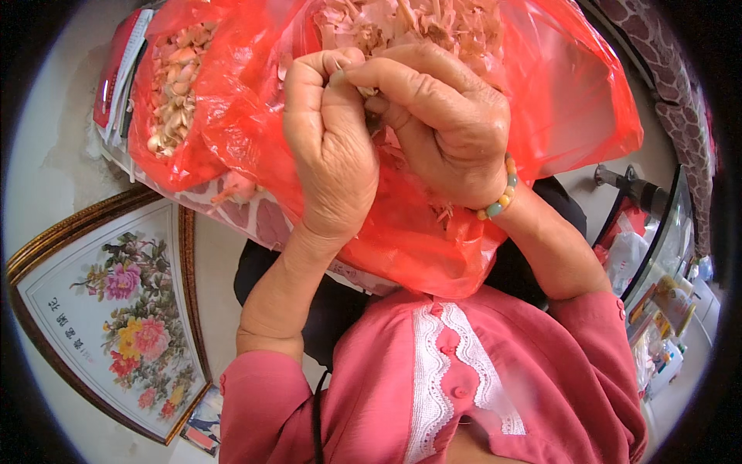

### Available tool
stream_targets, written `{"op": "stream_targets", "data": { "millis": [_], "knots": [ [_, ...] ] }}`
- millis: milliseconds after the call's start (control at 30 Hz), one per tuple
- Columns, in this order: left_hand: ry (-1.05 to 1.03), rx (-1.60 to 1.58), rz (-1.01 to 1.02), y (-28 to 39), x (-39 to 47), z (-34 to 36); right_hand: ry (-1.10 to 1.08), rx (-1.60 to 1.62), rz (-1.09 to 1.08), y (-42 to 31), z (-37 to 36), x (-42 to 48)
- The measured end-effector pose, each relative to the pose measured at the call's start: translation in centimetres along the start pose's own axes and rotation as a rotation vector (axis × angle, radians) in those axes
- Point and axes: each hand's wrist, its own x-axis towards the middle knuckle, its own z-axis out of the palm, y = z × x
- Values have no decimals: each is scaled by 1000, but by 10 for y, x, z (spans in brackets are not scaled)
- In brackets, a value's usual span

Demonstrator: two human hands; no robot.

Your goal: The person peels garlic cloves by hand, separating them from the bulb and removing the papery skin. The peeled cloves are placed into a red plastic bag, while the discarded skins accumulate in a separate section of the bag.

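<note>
My left hand (331,145) and my right hand (449,119) meet at the fingertips above a spread red plastic bag (400,214). Between them they pinch a garlic piece (367,91), pale and mostly hidden by the fingers. Papery garlic skins and stalks (406,26) lie in the red plastic just beyond my hands. To the left, a heap of garlic cloves (179,87) shows within red plastic. A garlic bulb (236,188) pokes out below the plastic, at the patterned table edge.
Books and papers (124,69) stand at the upper left. On the left is a framed flower picture (130,325), bearing writing. A glass-edged shelf (655,232) with packets (666,313) stands at right. A patterned cover (678,87) runs along the upper right.
</note>
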Motion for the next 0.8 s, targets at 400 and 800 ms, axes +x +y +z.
{"op": "stream_targets", "data": {
  "millis": [400, 800],
  "knots": [
    [-234, 734, 842, 6, 15, -6, -86, 384, 369, 4, -11, 4],
    [-390, 902, 698, 15, 11, -6, -75, 27, -71, 5, -27, 6]
  ]
}}
